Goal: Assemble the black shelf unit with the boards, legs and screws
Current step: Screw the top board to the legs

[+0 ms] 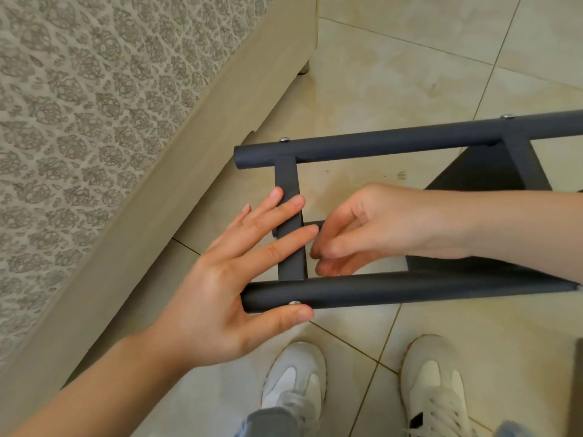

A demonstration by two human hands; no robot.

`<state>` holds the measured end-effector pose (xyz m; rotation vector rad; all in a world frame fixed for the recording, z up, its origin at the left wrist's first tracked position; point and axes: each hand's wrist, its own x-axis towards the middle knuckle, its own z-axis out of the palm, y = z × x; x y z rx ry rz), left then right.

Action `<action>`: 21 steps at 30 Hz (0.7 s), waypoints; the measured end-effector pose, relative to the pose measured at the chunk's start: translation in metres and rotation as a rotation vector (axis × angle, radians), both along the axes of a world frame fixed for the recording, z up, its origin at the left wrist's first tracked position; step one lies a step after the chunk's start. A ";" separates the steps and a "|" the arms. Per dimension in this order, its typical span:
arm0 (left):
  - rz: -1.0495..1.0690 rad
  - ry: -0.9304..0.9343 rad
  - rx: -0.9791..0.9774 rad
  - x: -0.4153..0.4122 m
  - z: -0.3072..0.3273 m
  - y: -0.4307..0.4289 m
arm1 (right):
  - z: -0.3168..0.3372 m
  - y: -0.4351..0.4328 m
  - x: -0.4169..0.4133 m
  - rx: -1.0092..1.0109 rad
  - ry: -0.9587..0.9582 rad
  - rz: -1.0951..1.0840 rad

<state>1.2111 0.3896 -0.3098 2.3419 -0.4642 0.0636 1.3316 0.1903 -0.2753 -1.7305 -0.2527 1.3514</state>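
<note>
My left grip point(220, 279) spreads flat over the end board point(287, 184) and near leg point(410, 287), steadying the shelf unit point(394, 143) on the floor point(410, 74) beside the bed point(94, 121). My right grip point(362, 228) curls inside the frame; whether it pinches anything, I cannot tell.

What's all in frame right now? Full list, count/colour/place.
black round tube legs: two, black, lying level across the middle, one far, one near
black flat boards: two seen, black, joining the legs, one at the left end, one at right
silver screw heads: three seen, silver, two on the far leg, one on the near leg
patterned beige upholstered furniture: one, beige, left side
beige floor tiles: beige, under everything
dark object: one, right edge, cannot identify
white lace-up shoes: two, white, bottom
left hand: straight fingers on the left board, thumb under the near leg
right hand: fingers curled between the legs; contents blurred
</note>
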 end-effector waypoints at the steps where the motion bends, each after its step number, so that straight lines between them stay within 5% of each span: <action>1: -0.001 -0.001 -0.004 0.000 0.000 0.000 | -0.003 0.004 -0.001 0.010 0.016 0.019; 21: 0.001 -0.008 -0.030 0.001 0.000 -0.002 | -0.017 0.016 -0.002 0.096 0.108 0.093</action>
